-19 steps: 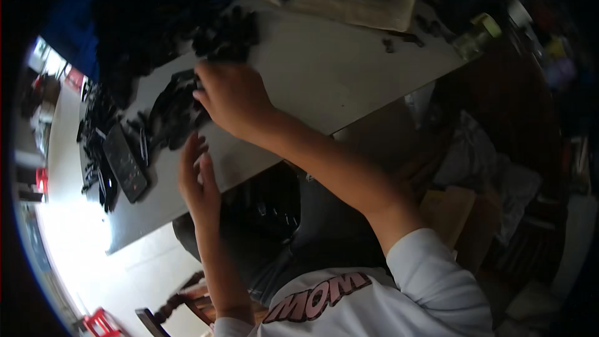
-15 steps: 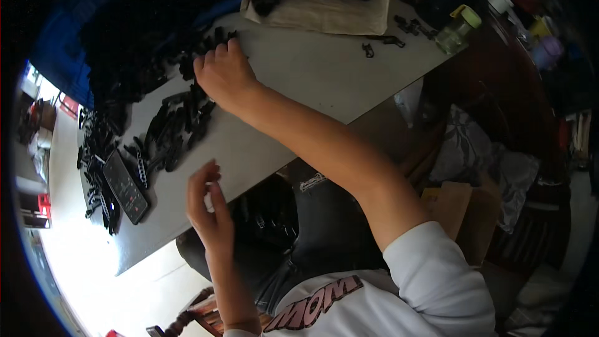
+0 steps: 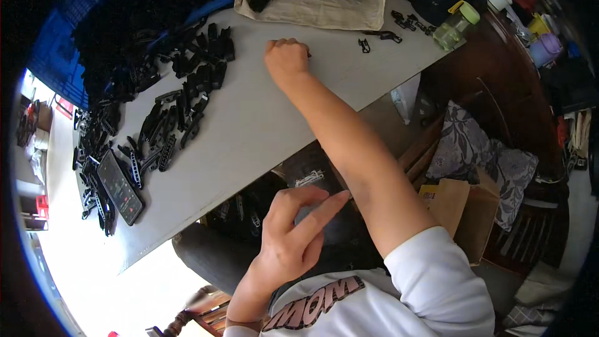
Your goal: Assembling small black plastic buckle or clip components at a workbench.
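My right hand (image 3: 288, 59) is above the grey-white table (image 3: 249, 106), closed in a fist with its back toward me. A small dark bit shows at the fist's right edge; what it belongs to is hidden by the fingers. Nearer my body, over my lap, my left hand (image 3: 290, 237) has its fingers bent but apart, and nothing shows between them. Left of the right hand lies a loose pile of black plastic parts (image 3: 209, 75). More long black parts (image 3: 165, 128) spread toward the table's left end. White slim pieces (image 3: 310, 178) rest on the dark cloth of my lap.
A blue crate (image 3: 59, 56) full of black parts stands at the far left. The phone (image 3: 120, 187) lies by the left edge. Toward the back are an open tan sack (image 3: 318, 9), a few small black parts (image 3: 364, 45) and a green-lidded bottle (image 3: 454, 28). Right of the table sits a cardboard box (image 3: 477, 212).
My right hand has moved right, away from the black pile, and stays closed. My left hand has come up and right from the table's front edge to over my lap.
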A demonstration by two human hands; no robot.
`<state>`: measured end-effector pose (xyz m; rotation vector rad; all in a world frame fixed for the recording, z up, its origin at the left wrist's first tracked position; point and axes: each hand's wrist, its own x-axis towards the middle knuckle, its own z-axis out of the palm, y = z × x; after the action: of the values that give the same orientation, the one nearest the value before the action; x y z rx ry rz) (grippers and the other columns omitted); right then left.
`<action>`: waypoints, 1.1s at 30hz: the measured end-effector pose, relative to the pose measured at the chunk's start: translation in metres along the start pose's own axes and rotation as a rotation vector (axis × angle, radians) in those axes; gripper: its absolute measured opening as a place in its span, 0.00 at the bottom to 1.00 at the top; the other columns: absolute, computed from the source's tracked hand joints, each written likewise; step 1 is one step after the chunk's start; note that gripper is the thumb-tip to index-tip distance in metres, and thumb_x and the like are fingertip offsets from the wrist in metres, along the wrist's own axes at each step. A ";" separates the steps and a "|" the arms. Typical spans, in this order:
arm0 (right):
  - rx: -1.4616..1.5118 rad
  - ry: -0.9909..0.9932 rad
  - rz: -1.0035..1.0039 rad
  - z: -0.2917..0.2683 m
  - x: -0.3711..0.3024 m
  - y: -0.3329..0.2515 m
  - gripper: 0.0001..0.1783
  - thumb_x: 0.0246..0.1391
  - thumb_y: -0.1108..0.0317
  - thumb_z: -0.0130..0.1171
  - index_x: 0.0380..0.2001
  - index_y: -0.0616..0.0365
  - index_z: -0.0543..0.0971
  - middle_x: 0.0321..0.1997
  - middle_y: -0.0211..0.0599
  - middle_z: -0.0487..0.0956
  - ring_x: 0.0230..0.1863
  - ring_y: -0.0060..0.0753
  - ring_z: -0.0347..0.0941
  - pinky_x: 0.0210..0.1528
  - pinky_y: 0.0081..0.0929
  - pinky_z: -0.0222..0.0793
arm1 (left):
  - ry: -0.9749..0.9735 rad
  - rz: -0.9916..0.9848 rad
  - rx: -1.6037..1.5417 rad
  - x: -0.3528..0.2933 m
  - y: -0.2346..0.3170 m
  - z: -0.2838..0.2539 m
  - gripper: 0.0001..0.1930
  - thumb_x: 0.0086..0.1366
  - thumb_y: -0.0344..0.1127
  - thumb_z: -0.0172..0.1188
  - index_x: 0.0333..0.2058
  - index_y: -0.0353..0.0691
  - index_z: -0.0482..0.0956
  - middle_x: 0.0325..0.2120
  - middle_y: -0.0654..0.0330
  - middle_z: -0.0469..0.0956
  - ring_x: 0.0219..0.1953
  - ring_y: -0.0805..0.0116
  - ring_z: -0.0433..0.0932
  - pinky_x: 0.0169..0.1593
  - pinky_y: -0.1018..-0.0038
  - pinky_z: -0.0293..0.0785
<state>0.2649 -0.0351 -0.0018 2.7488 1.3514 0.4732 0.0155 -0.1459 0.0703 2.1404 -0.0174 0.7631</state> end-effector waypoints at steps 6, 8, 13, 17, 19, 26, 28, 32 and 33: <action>0.034 -0.093 0.007 0.000 0.002 -0.005 0.20 0.52 0.65 0.46 0.47 0.63 0.71 0.44 0.46 0.76 0.45 0.48 0.71 0.41 0.57 0.69 | -0.063 0.018 0.079 0.013 0.005 0.006 0.27 0.37 0.16 0.49 0.40 0.40 0.79 0.36 0.51 0.68 0.35 0.58 0.70 0.38 0.70 0.70; 0.037 -0.106 0.010 0.000 0.002 -0.003 0.20 0.52 0.66 0.46 0.48 0.63 0.71 0.45 0.46 0.75 0.45 0.47 0.71 0.41 0.57 0.69 | -0.087 0.045 0.201 0.015 0.004 0.006 0.26 0.37 0.18 0.52 0.39 0.45 0.79 0.35 0.51 0.68 0.36 0.56 0.69 0.39 0.67 0.70; -0.041 0.045 -0.030 0.012 0.002 -0.006 0.16 0.50 0.68 0.47 0.42 0.64 0.73 0.36 0.45 0.76 0.37 0.42 0.73 0.30 0.50 0.72 | -0.039 0.027 0.238 0.010 -0.003 0.001 0.25 0.37 0.19 0.51 0.38 0.44 0.79 0.36 0.51 0.68 0.37 0.56 0.69 0.41 0.67 0.69; -0.222 0.059 -0.068 0.017 0.003 -0.012 0.17 0.51 0.68 0.46 0.44 0.64 0.71 0.39 0.50 0.75 0.40 0.49 0.73 0.35 0.55 0.71 | -0.009 0.043 0.173 0.019 0.006 0.003 0.25 0.36 0.19 0.51 0.37 0.43 0.80 0.35 0.52 0.67 0.37 0.57 0.69 0.41 0.67 0.69; -0.343 0.040 -0.140 0.018 0.004 -0.020 0.18 0.51 0.68 0.45 0.45 0.64 0.71 0.41 0.53 0.74 0.42 0.54 0.72 0.39 0.58 0.70 | -0.036 0.072 0.212 0.018 0.004 0.003 0.25 0.36 0.19 0.51 0.37 0.42 0.80 0.35 0.53 0.67 0.37 0.57 0.69 0.41 0.67 0.69; -0.530 0.012 -0.201 0.013 0.002 -0.026 0.19 0.52 0.67 0.46 0.46 0.65 0.70 0.43 0.56 0.74 0.44 0.56 0.71 0.41 0.59 0.69 | 0.013 0.139 0.148 0.001 -0.001 -0.001 0.27 0.35 0.20 0.53 0.39 0.46 0.80 0.35 0.54 0.67 0.38 0.56 0.68 0.41 0.64 0.68; -0.639 0.021 -0.215 0.015 0.002 -0.026 0.19 0.52 0.67 0.46 0.46 0.65 0.70 0.42 0.57 0.74 0.44 0.57 0.71 0.42 0.59 0.68 | 0.053 0.146 0.122 -0.002 -0.005 0.003 0.27 0.35 0.20 0.53 0.39 0.47 0.80 0.36 0.54 0.67 0.38 0.56 0.68 0.41 0.64 0.67; -0.542 0.000 -0.183 0.013 0.003 -0.026 0.19 0.52 0.67 0.46 0.46 0.65 0.70 0.43 0.56 0.73 0.44 0.57 0.70 0.42 0.60 0.68 | -0.010 0.130 0.197 -0.015 -0.015 0.008 0.30 0.35 0.18 0.53 0.41 0.52 0.79 0.37 0.55 0.66 0.38 0.57 0.67 0.41 0.65 0.68; -0.555 -0.007 -0.175 0.013 0.003 -0.025 0.19 0.52 0.67 0.46 0.46 0.65 0.70 0.43 0.54 0.73 0.44 0.56 0.70 0.42 0.60 0.68 | -0.008 0.078 0.202 -0.018 -0.015 0.008 0.33 0.35 0.17 0.51 0.43 0.56 0.79 0.37 0.57 0.65 0.38 0.59 0.67 0.41 0.67 0.69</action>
<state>0.2510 -0.0157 -0.0179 2.1653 1.2139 0.6999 0.0091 -0.1464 0.0459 2.3454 -0.0293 0.8319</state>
